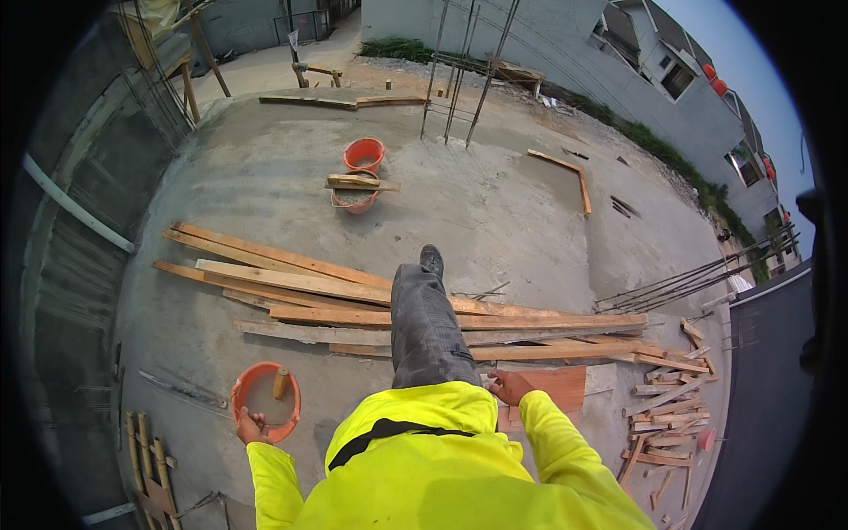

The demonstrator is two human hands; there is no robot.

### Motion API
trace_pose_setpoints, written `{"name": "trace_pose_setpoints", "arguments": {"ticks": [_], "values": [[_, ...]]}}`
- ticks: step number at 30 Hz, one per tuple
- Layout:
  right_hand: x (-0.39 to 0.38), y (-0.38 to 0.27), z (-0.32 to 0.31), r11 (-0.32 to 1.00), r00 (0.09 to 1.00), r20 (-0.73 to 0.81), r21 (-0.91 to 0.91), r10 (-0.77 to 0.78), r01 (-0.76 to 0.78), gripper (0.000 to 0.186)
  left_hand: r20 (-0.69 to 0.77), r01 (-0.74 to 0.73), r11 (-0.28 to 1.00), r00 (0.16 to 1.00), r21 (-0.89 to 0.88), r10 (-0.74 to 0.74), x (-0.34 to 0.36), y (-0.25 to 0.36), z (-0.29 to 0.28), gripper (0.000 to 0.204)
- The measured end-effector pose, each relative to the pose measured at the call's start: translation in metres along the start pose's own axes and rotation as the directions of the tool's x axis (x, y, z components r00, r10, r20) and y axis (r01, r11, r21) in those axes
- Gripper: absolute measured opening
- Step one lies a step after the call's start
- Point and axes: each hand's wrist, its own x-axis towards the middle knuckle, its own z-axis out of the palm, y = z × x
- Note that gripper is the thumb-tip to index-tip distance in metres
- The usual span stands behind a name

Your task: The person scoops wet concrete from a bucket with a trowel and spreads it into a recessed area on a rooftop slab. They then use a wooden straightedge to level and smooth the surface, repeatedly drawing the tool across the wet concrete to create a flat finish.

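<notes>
At the lower left, my left hand (253,427) is closed on the near rim of an orange bucket (295,415). Grey material lies in the bucket, and a short wooden piece like a handle (280,383) sticks up from it; what is below is hidden. My right hand (510,387) hangs beside my right hip with loosely bent fingers, a little apart, nothing visible in them. Beneath it are flat reddish-brown boards (558,389). One dark-trousered leg (424,327) reaches forward over a pile of long wooden planks (309,285).
Two more orange buckets (364,154) stand ahead, wood pieces (360,183) across the nearer one. Upright steel bars (459,79) rise farther off; other bars (689,284) jut in at right. Short wood offcuts (667,424) are heaped at right. Bamboo poles (146,459) lie lower left.
</notes>
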Motion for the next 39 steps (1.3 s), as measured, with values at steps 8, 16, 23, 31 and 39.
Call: {"name": "trace_pose_setpoints", "arguments": {"ticks": [8, 16, 23, 31, 39], "values": [[0.179, 0.007, -0.089, 0.998, 0.995, -0.076, 0.026, 0.060, -0.058, 0.036, 0.221, -0.104, 0.995, 0.970, 0.000, 0.102, -0.035, 0.098, 0.215, 0.026], [0.410, 0.022, -0.228, 0.928, 0.982, -0.013, 0.329, 0.190, -0.175, 0.035, 0.282, -0.064, 0.959, 0.959, 0.278, -0.018, -0.064, 0.103, 0.503, 0.020], [0.474, -0.012, -0.355, 0.832, 0.966, 0.077, 0.495, 0.247, -0.252, 0.025, 0.468, -0.072, 0.885, 0.867, 0.460, -0.173, -0.114, 0.077, 0.719, 0.015], [0.483, -0.055, -0.378, 0.569, 0.898, 0.144, 0.729, 0.416, -0.380, 0.028, 0.714, -0.363, 0.726, 0.655, 0.584, -0.247, -0.128, -0.012, 0.959, 0.024], [0.402, -0.010, -0.267, 0.223, 0.631, 0.253, 0.787, 0.733, -0.575, 0.028, 0.747, -0.625, 0.420, 0.613, 0.658, -0.257, -0.091, -0.137, 1.143, 0.026]]}}
